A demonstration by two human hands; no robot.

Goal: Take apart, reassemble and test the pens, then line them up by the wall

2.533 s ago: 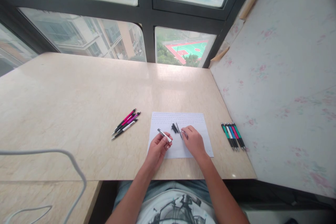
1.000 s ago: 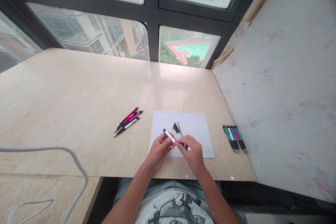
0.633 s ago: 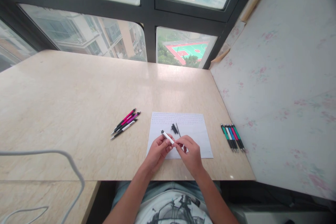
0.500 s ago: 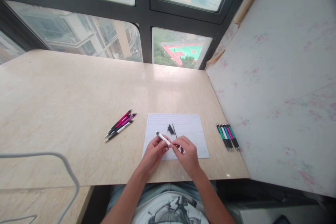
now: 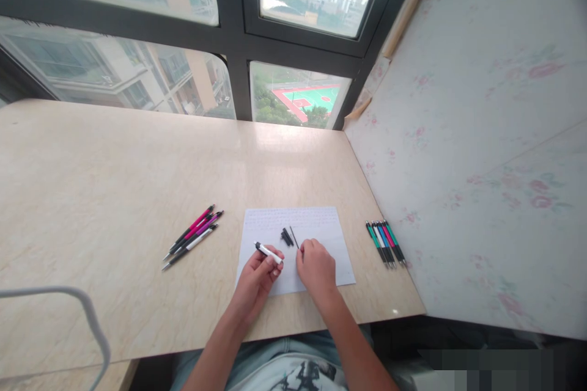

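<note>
My left hand [image 5: 254, 281] is closed around a white pen barrel [image 5: 270, 253] with a black clip end pointing up and left. My right hand [image 5: 316, 266] has come down on the paper, its fingers pinched at the lower end of a thin dark pen refill [image 5: 293, 236]. The fingertips are partly hidden behind the hand. Beside the refill lie small black pen parts [image 5: 287, 237], close together. Under both hands is a white sheet of paper [image 5: 337, 256] with lines of handwriting along its top.
To the left lies a loose group of pens [image 5: 195, 233] in pink, purple and white with black. At the right, by the wall, several coloured pens [image 5: 385, 243] lie in a row. A grey cable [image 5: 94, 317] loops at the lower left. The window stands behind the table [image 5: 183, 159].
My right hand has left the white barrel's end and moved to the refill on the paper. My left hand keeps the barrel. The camera view has shifted slightly.
</note>
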